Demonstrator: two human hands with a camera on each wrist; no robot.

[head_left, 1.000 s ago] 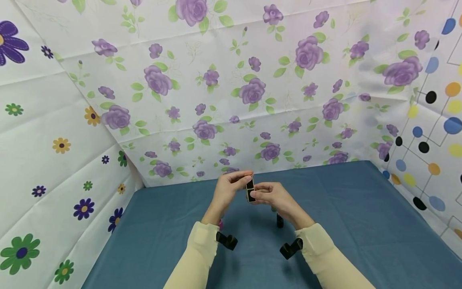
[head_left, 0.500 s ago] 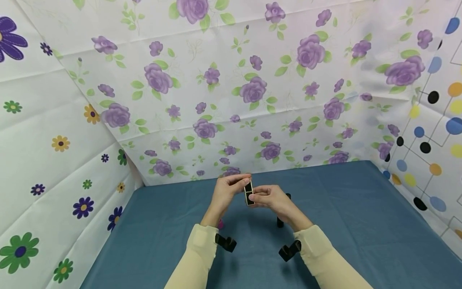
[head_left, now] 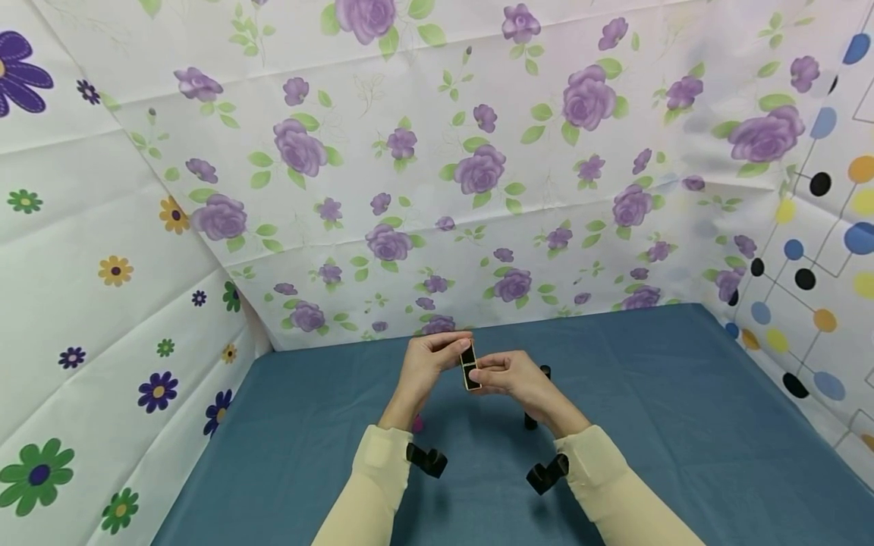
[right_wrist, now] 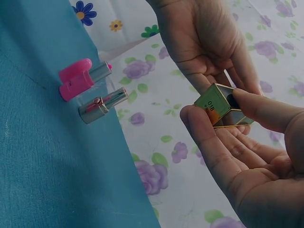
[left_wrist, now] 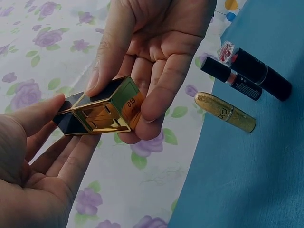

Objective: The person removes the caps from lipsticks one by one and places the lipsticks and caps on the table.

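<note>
A square black lipstick [head_left: 470,365] with gold edges is held up above the table between both hands. My left hand [head_left: 425,365] pinches its upper end between thumb and fingers. The lower end is gripped by my right hand [head_left: 514,377], the thumb lying on a black face. In the left wrist view the lipstick's end label [left_wrist: 130,102] reads "018", near the right fingertips. Its two halves meet at a gold-edged line, and the case looks joined there.
Right of the hands stand a gold lipstick tube [left_wrist: 225,111], a black tube [left_wrist: 232,78] and a larger dark one [left_wrist: 263,73]. On the left are a pink lipstick [right_wrist: 78,80] and a silver one [right_wrist: 104,105]. A blue cloth [head_left: 307,425] covers the table; floral sheets [head_left: 410,189] rise behind.
Both hands have shifted slightly down and to the left with the lipstick, which has tilted a little. The grip looks the same.
</note>
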